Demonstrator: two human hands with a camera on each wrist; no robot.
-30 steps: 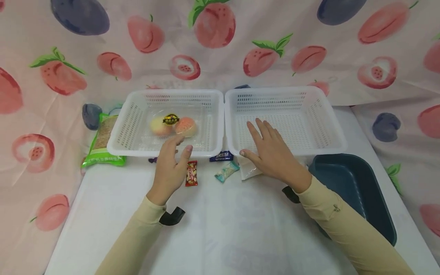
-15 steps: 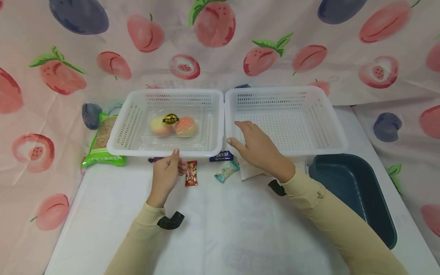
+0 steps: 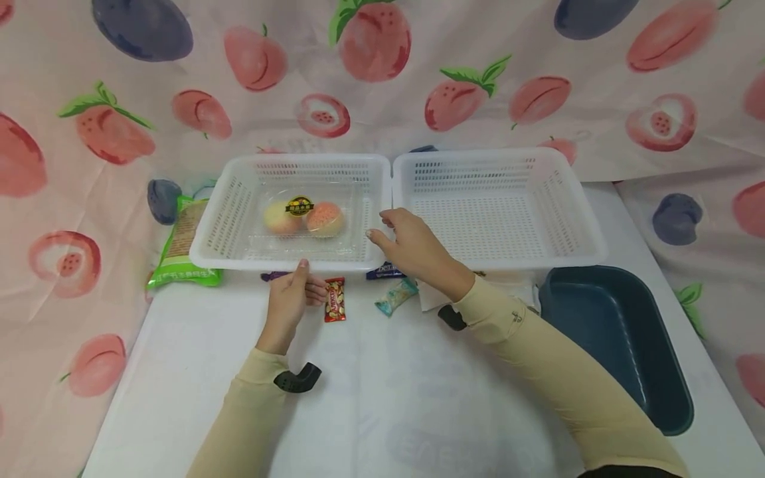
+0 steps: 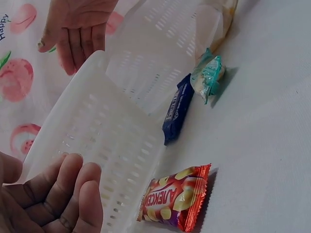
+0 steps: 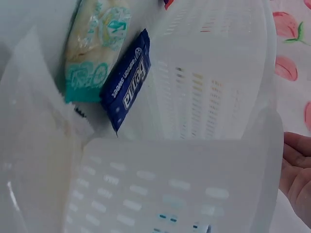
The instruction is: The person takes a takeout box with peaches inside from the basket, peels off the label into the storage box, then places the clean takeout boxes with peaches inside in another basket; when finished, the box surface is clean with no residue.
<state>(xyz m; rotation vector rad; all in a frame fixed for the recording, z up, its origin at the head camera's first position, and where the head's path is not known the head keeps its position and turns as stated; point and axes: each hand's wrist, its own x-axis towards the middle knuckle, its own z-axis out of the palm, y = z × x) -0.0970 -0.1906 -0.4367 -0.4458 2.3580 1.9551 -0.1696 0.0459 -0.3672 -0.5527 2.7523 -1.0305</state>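
Observation:
The left white plastic basket holds a clear lidded box with two peach-like fruits. My left hand is at this basket's front rim, thumb upward near the edge. Its fingers are loosely bent in front of the slotted wall; whether they touch it is unclear. My right hand hovers by the same basket's right rim, thumb and fingers apart, holding nothing. Beside my left fingers lies a red candy packet. A blue-wrapped candy and a turquoise-wrapped sweet lie between the hands.
A second white basket stands right beside the first. Partly under its front is a pale packet. A dark blue tub sits at right, a green bag at left. A purple wrapper shows near my left hand.
My right hand has moved left from over the right basket to the left basket's right rim. My left hand has drawn back from over the box to the front rim.

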